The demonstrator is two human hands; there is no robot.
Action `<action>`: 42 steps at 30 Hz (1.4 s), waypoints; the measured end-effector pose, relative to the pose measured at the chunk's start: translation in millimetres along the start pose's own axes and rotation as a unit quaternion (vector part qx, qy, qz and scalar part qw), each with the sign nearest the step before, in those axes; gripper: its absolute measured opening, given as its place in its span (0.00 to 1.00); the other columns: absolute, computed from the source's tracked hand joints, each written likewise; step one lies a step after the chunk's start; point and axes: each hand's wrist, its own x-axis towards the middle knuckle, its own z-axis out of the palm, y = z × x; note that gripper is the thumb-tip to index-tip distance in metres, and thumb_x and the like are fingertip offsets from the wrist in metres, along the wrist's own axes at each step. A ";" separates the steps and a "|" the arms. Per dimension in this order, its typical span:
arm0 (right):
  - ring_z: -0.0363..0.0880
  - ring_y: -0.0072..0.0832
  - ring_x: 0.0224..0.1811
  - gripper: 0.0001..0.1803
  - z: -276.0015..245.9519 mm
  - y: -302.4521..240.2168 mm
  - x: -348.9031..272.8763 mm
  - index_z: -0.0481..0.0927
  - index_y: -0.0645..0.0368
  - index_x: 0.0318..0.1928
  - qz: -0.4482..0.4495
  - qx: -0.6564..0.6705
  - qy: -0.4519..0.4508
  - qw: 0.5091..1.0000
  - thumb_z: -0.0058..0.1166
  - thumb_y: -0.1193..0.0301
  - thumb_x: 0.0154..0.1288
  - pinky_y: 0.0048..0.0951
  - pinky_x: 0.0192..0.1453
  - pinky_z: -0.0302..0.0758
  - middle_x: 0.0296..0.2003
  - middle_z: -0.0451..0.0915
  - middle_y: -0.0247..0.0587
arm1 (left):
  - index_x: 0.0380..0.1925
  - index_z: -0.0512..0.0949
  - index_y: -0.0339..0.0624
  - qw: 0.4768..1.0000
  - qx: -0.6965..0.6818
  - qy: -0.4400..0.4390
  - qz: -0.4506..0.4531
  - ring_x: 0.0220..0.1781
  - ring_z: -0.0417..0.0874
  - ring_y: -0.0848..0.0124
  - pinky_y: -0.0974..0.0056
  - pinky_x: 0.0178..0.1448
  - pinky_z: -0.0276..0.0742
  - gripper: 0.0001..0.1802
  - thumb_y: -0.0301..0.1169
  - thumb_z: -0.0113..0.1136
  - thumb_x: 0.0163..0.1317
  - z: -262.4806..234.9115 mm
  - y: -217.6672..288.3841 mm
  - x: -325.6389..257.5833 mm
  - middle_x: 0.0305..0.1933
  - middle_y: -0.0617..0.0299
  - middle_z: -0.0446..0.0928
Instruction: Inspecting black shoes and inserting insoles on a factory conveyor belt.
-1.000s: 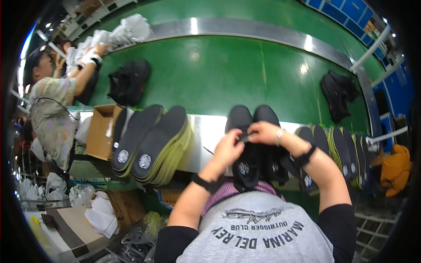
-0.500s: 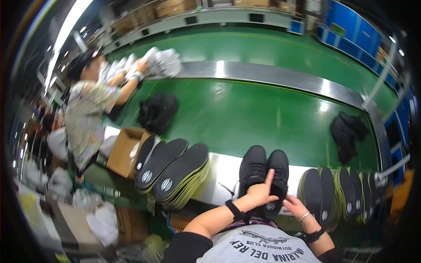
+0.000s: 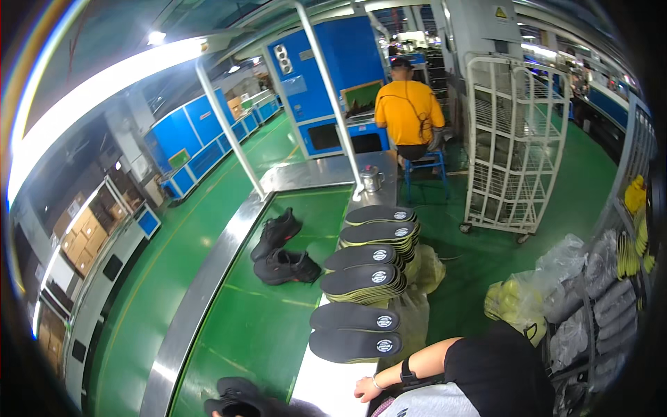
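One hand rests on the counter edge, its grip loose and empty, near stacked insoles. Other hand: not visible.

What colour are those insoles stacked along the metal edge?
Dark grey insoles with yellow-green undersides and a round white mark; the head view shows them.

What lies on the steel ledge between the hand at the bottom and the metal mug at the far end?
In the head view, between the hand and the metal mug lie stacks of dark insoles along the steel ledge.
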 end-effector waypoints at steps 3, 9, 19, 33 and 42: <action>0.74 0.42 0.41 0.20 17.2 16.6 6.3 0.76 0.58 0.40 -0.044 -0.006 0.048 0.998 0.49 0.59 0.49 0.40 0.46 0.69 0.36 0.77 0.47 | 0.56 0.57 0.28 0.996 -0.023 0.083 0.018 0.53 0.70 0.51 0.58 0.57 0.66 0.34 0.29 0.58 0.48 -4.4 -9.8 37.8 0.50 0.36 0.67; 0.74 0.42 0.43 0.20 26.3 32.9 18.9 0.76 0.57 0.41 -0.035 0.030 -0.006 0.999 0.50 0.61 0.48 0.40 0.48 0.69 0.38 0.77 0.46 | 0.54 0.64 0.35 0.942 -0.317 -0.098 0.050 0.52 0.69 0.63 0.62 0.56 0.64 0.23 0.37 0.48 0.63 -26.3 99.7 7.5 0.49 0.50 0.70; 0.75 0.41 0.41 0.18 1.0 10.1 5.4 0.76 0.57 0.40 0.009 0.044 -0.023 0.999 0.51 0.63 0.48 0.39 0.46 0.70 0.37 0.77 0.46 | 0.55 0.57 0.38 0.595 -0.513 -0.512 0.348 0.60 0.61 0.53 0.52 0.61 0.55 0.34 0.48 0.52 0.55 -79.7 238.8 -76.6 0.55 0.41 0.60; 0.76 0.34 0.42 0.20 -82.9 -63.5 -41.0 0.76 0.60 0.43 0.066 0.131 -0.097 0.984 0.51 0.62 0.52 0.33 0.46 0.72 0.37 0.79 0.42 | 0.37 0.70 0.39 0.361 -0.519 -0.432 0.643 0.46 0.71 0.58 0.58 0.48 0.62 0.15 0.35 0.53 0.52 -72.9 246.2 -74.9 0.33 0.44 0.69; 0.72 0.32 0.36 0.10 -309.8 -255.6 -191.4 0.74 0.55 0.40 -0.465 -0.130 0.418 0.770 0.51 0.71 0.55 0.32 0.38 0.68 0.36 0.74 0.37 | 0.27 0.76 0.40 0.507 -0.530 -0.322 0.599 0.38 0.76 0.62 0.62 0.41 0.65 0.06 0.29 0.53 0.52 -104.9 188.4 -79.9 0.25 0.46 0.74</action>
